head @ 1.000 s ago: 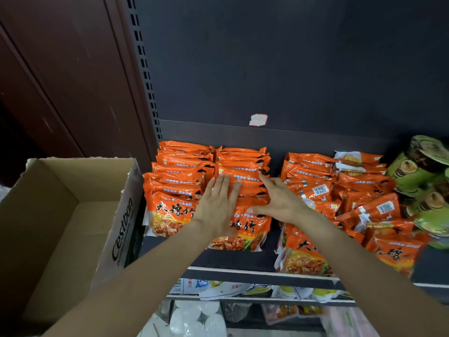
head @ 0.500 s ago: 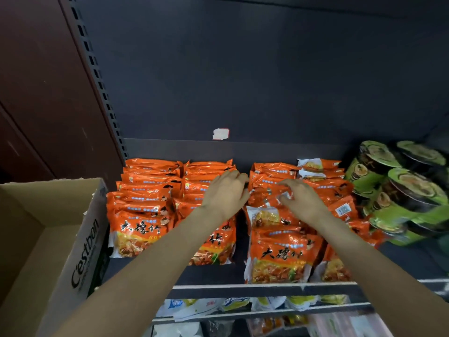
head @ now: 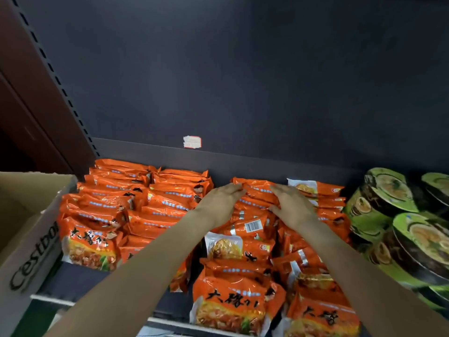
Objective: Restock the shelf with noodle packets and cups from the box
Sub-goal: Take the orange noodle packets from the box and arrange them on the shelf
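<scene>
Several rows of orange noodle packets (head: 136, 215) lie overlapping on the dark shelf (head: 80, 278). My left hand (head: 218, 203) and my right hand (head: 292, 206) rest with fairly straight fingers on the third row from the left. Their fingertips touch the two ends of the rearmost orange packet (head: 257, 188). Neither hand grips anything. Green noodle cups (head: 388, 207) lie stacked on their sides at the right end of the shelf. The cardboard box (head: 31, 229) stands at the left, its inside mostly out of view.
The dark back panel (head: 243, 81) rises behind the packets, with a small white sticker (head: 192, 141) on it. A slotted upright (head: 49, 66) and a brown wall bound the left side. A strip of bare shelf shows in front of the left rows.
Both hands have moved right from the second row to the third row and reached further back. The view has shifted right, so less of the box shows.
</scene>
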Motion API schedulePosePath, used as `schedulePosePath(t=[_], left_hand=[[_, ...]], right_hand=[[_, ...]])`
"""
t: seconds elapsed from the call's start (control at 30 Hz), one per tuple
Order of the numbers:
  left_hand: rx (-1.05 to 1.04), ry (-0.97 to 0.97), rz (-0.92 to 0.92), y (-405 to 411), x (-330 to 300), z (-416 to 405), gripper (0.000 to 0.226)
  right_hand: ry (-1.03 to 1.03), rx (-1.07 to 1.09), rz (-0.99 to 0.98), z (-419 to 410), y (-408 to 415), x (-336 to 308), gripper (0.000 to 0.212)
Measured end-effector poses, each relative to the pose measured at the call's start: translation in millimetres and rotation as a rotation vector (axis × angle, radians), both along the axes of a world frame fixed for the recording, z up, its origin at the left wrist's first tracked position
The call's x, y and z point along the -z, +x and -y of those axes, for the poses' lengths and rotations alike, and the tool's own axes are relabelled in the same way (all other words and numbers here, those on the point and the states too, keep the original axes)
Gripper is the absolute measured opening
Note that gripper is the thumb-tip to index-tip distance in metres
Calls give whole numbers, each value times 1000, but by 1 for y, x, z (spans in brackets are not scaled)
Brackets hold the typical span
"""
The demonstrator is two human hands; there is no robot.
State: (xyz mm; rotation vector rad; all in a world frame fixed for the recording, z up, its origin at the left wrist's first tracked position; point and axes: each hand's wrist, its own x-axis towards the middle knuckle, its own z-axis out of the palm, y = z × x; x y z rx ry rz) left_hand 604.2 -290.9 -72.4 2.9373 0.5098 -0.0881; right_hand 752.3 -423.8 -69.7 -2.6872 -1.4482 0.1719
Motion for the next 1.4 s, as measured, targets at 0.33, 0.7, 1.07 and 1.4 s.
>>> schedulePosePath(t=[0.33,0.7,1.07,1.4], left_hand=[[-80,317,-17,-3,4,-14,60],[10,297,-8,1,-4,-27,45],[55,67,-44,-10,-5,-35,29],[-129,90,119,-1,-9,-33,43]], right_hand=[[-59,-168,155,-30,-2,5,54],[-112,-98,179,-30,-2,2,61],[-99,-77,-100,-27,2,-7,54],[-43,-57,24,-40,-1,-7,18]])
